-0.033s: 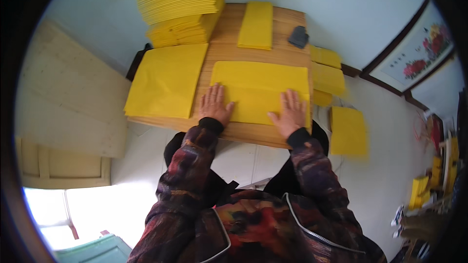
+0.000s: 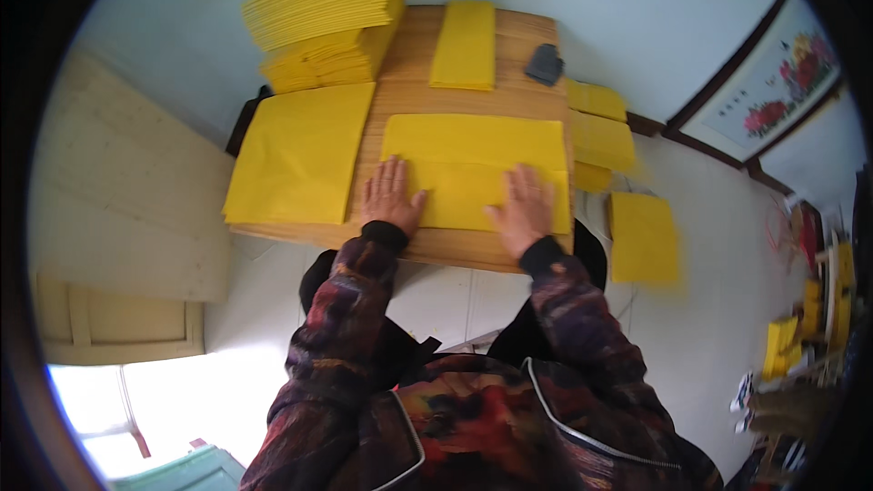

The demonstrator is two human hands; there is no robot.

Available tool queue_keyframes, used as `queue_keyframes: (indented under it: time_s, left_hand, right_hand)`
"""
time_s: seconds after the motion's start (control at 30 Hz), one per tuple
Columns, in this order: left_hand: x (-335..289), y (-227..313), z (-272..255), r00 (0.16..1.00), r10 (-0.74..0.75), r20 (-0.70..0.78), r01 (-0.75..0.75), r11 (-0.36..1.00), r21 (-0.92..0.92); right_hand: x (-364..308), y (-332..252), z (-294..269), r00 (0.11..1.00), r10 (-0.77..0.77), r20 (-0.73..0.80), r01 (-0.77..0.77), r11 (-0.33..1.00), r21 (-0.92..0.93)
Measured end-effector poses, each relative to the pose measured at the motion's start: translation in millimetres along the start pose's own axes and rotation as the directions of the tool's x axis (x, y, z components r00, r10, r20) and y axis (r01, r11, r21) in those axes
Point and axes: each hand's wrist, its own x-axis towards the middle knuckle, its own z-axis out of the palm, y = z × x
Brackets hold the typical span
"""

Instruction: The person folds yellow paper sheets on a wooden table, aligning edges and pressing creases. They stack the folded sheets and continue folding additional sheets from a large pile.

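A folded yellow sheet (image 2: 459, 141) lies flat before me on a wooden table, with a crease running across it. My left hand (image 2: 393, 198) rests palm down over its left edge, fingers stretched out and thumb on the yellow surface. Toward the right end, my right hand (image 2: 525, 211) is also flat on the sheet, fingers extended and thumb pointing inward. Neither hand grips anything. Left of my left hand is a larger flat yellow piece (image 2: 300, 155), perhaps a stack of several. Beyond the sheet lies a narrow folded yellow piece (image 2: 464, 45).
The wooden table (image 2: 436, 245) ends just before my knees. A tall pile of folded yellow pieces (image 2: 318, 5) stands at its back left. A dark grey object (image 2: 545, 65) sits at the back right. Yellow bundles (image 2: 603, 141) and another yellow stack (image 2: 644, 238) are beyond the right edge.
The whole view has shifted slightly. My right hand has slid a little left over the sheet; my left hand stays nearly in place on it.
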Motion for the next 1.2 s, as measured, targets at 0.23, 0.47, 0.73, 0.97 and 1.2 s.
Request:
queue_keyframes:
  time_s: [0.23,0.47,0.73,0.97,1.2]
  left_hand:
    - [3,2,-4,0.997,-0.026,0.077,0.022,0.998,0.052]
    - [1,-1,-1,0.999,0.010,0.053,-0.013,0.998,0.066]
    - [1,0,-4,0.998,-0.001,0.057,-0.004,0.997,0.072]
    - [2,4,-6,0.997,-0.023,0.073,0.019,0.998,0.057]
    - [-1,0,-2,1.000,0.010,0.007,-0.010,1.000,0.011]
  right_hand:
    - [12,-93,24,0.968,-0.251,-0.020,0.248,0.936,0.251]
    - [0,5,3,0.993,-0.116,-0.030,0.119,0.983,0.143]
    - [-5,73,-16,0.993,0.117,0.022,-0.118,0.992,0.052]
    - [-6,-54,3,0.950,-0.311,0.011,0.304,0.935,0.184]
    - [-7,9,2,0.985,-0.166,0.045,0.159,0.978,0.132]
